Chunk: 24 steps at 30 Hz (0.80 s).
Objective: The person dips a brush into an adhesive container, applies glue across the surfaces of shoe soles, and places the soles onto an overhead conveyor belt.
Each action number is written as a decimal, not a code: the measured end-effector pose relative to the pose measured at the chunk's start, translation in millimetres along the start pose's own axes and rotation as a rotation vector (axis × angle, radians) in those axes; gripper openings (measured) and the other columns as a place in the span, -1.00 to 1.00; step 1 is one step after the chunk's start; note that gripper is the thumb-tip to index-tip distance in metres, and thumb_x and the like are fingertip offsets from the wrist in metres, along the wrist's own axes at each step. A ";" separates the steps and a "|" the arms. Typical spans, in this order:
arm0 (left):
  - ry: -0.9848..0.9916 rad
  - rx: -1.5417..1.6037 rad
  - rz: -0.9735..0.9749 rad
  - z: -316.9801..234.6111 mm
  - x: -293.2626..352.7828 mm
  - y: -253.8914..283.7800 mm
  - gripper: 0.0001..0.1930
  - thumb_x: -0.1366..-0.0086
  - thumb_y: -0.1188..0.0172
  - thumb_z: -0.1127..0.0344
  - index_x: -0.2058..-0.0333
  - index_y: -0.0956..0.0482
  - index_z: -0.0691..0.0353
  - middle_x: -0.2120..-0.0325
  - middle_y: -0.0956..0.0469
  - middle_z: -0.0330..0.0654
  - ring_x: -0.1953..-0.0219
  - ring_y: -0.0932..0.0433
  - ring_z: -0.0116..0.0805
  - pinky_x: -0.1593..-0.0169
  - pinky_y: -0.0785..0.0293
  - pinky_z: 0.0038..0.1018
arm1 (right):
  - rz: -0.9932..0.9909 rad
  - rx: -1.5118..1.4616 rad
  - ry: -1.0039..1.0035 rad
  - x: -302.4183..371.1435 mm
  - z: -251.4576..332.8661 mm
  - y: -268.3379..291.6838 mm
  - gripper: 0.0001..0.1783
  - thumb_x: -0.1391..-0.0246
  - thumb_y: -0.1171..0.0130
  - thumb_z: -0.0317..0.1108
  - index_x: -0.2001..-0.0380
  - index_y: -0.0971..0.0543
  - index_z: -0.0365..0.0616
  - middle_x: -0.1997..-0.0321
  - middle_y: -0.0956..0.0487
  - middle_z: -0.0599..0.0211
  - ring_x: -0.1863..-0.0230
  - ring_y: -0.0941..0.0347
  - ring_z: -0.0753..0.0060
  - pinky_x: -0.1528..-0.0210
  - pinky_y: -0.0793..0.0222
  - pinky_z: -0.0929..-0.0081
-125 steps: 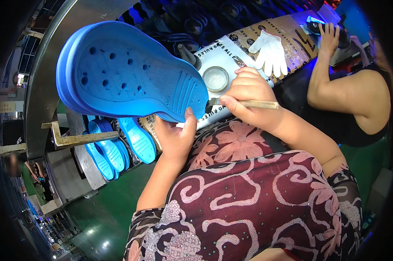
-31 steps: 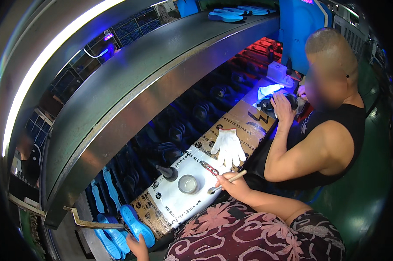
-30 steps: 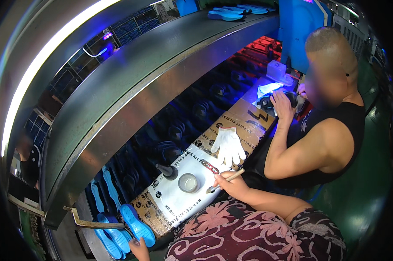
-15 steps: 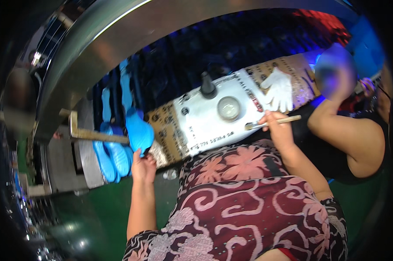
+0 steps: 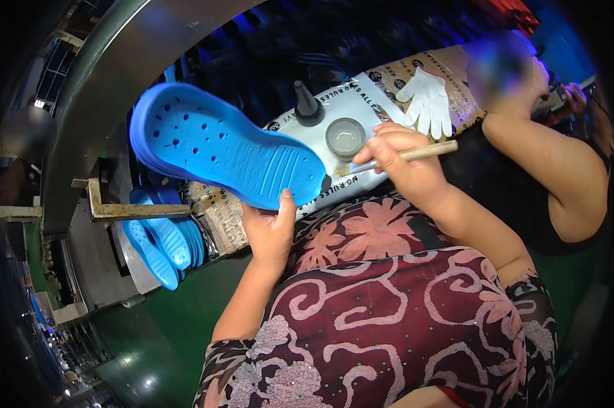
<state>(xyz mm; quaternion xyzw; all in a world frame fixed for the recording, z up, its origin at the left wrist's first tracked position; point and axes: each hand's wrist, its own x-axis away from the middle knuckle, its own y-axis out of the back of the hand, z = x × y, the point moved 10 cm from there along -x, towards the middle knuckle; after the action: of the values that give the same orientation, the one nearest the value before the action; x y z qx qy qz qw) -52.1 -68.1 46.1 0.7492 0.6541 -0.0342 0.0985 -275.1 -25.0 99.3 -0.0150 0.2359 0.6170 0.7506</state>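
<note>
My left hand (image 5: 269,231) grips a blue foam shoe sole (image 5: 232,146) by its narrow end, thumb on top and fingers underneath. The sole's wide end has several small round holes; a small dark patch marks the rim of its narrow end. In my right hand (image 5: 405,163) is a brush (image 5: 426,151) with a pale wooden handle, its bristles close to that dark patch. Whether they touch I cannot tell. Just beyond the brush, a round clear dish (image 5: 345,138) stands on the white sheet (image 5: 378,109), near a dark cone-shaped bottle (image 5: 308,105).
A white glove (image 5: 426,102) lies at the right on brown taped cardboard (image 5: 456,64). Several blue soles (image 5: 167,241) are stacked at the left under a metal bracket (image 5: 137,211). A person's bent arm (image 5: 558,163) is close on the right. A curved metal frame (image 5: 103,81) arches over the left.
My left hand has lifted the sole away from the stack, up and to the right. My right hand has brought the brush left and up, to the sole's narrow end.
</note>
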 end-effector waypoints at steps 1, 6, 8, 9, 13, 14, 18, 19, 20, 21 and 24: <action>0.019 0.016 0.011 0.1 -2.0 -5.4 -0.62 -0.16 -0.15 0.48 0.05 -0.31 0.40 0.17 -0.47 -0.05 0.16 -0.47 -0.34 0.00 -0.36 -0.45 | 0.002 0.038 0.075 1.2 5.9 -4.0 -0.70 -0.12 -0.06 -0.29 0.59 -0.61 -0.19 0.66 -0.50 0.33 0.57 -0.36 0.43 0.36 -0.27 0.45; -0.061 0.033 0.084 -11.5 -7.9 -23.1 -0.64 -0.13 -0.17 0.49 0.09 -0.34 0.40 0.20 -0.48 -0.07 0.17 -0.48 -0.33 0.02 -0.36 -0.45 | 0.004 0.249 0.301 5.3 20.5 -14.2 -0.75 -0.03 -0.13 -0.34 0.69 -0.57 -0.13 0.73 -0.44 0.37 0.61 -0.33 0.33 0.33 -0.20 0.43; -0.110 0.041 0.089 -18.5 -9.0 -25.1 -0.65 -0.12 -0.18 0.50 0.10 -0.35 0.40 0.21 -0.49 -0.06 0.19 -0.49 -0.34 0.03 -0.37 -0.45 | 0.004 0.298 0.312 5.1 20.3 -11.4 -0.75 0.00 -0.15 -0.34 0.71 -0.55 -0.11 0.73 -0.43 0.37 0.61 -0.32 0.31 0.32 -0.20 0.43; -0.106 0.038 0.085 -17.2 -9.4 -24.0 -0.65 -0.12 -0.18 0.50 0.10 -0.35 0.40 0.21 -0.49 -0.06 0.19 -0.49 -0.34 0.03 -0.37 -0.45 | -0.001 0.339 0.325 4.9 23.7 -8.7 -0.75 0.00 -0.14 -0.34 0.72 -0.55 -0.10 0.72 -0.43 0.37 0.60 -0.32 0.30 0.29 -0.21 0.42; -0.133 -0.006 0.065 -17.9 -7.9 -21.8 -0.66 -0.10 -0.18 0.51 0.13 -0.37 0.40 0.27 -0.51 -0.07 0.24 -0.50 -0.35 0.07 -0.39 -0.46 | -0.026 0.356 0.316 6.5 20.6 1.9 -0.75 -0.01 -0.13 -0.34 0.72 -0.54 -0.10 0.71 -0.42 0.36 0.59 -0.32 0.27 0.20 -0.23 0.34; -0.145 -0.002 0.062 -19.1 -7.5 -21.9 -0.67 -0.09 -0.19 0.52 0.14 -0.38 0.40 0.28 -0.52 -0.07 0.26 -0.51 -0.35 0.09 -0.40 -0.46 | -0.034 0.326 0.292 6.2 18.8 4.4 -0.75 -0.01 -0.13 -0.34 0.71 -0.54 -0.11 0.71 -0.42 0.36 0.58 -0.32 0.27 0.18 -0.23 0.32; -0.188 0.012 0.065 -21.8 -5.7 -26.5 -0.68 -0.06 -0.19 0.55 0.17 -0.39 0.41 0.30 -0.53 -0.07 0.29 -0.52 -0.36 0.13 -0.42 -0.48 | 0.020 0.288 0.355 9.9 30.3 -8.9 -0.76 0.02 -0.17 -0.35 0.72 -0.52 -0.13 0.71 -0.41 0.34 0.58 -0.32 0.26 0.20 -0.26 0.31; -0.202 0.015 0.063 -21.8 -5.6 -27.0 -0.69 -0.05 -0.20 0.56 0.19 -0.40 0.41 0.31 -0.53 -0.07 0.31 -0.52 -0.36 0.15 -0.42 -0.49 | 0.007 0.350 0.383 10.8 31.4 -10.6 -0.77 0.04 -0.18 -0.36 0.72 -0.52 -0.12 0.72 -0.41 0.34 0.59 -0.32 0.26 0.19 -0.27 0.30; -0.214 0.016 0.056 -21.5 -4.8 -25.5 -0.71 -0.04 -0.20 0.57 0.22 -0.42 0.40 0.33 -0.53 -0.07 0.32 -0.53 -0.37 0.18 -0.43 -0.50 | 0.010 0.347 0.385 10.5 32.0 -9.3 -0.77 0.04 -0.18 -0.36 0.72 -0.52 -0.12 0.72 -0.41 0.34 0.59 -0.32 0.26 0.19 -0.27 0.30; -0.213 0.014 0.052 -19.2 -5.0 -24.4 -0.71 -0.04 -0.20 0.57 0.22 -0.42 0.40 0.33 -0.53 -0.07 0.32 -0.53 -0.37 0.18 -0.43 -0.50 | 0.017 0.375 0.378 10.0 32.2 -6.4 -0.78 0.04 -0.19 -0.35 0.71 -0.52 -0.12 0.72 -0.41 0.35 0.60 -0.33 0.27 0.18 -0.28 0.30; -0.312 -0.068 0.051 -25.3 -2.9 -25.8 -0.74 -0.04 -0.21 0.57 0.25 -0.43 0.40 0.36 -0.54 -0.08 0.35 -0.53 -0.38 0.21 -0.44 -0.51 | 0.006 0.369 0.352 10.7 26.7 -0.1 -0.81 0.06 -0.19 -0.35 0.68 -0.55 -0.12 0.72 -0.42 0.36 0.60 -0.36 0.28 0.16 -0.29 0.29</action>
<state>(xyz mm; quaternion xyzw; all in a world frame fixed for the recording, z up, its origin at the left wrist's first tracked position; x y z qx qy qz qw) -80.0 -62.8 68.7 0.7474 0.6124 -0.1254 0.2251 -264.8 -6.8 119.0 0.0156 0.4715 0.5538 0.6861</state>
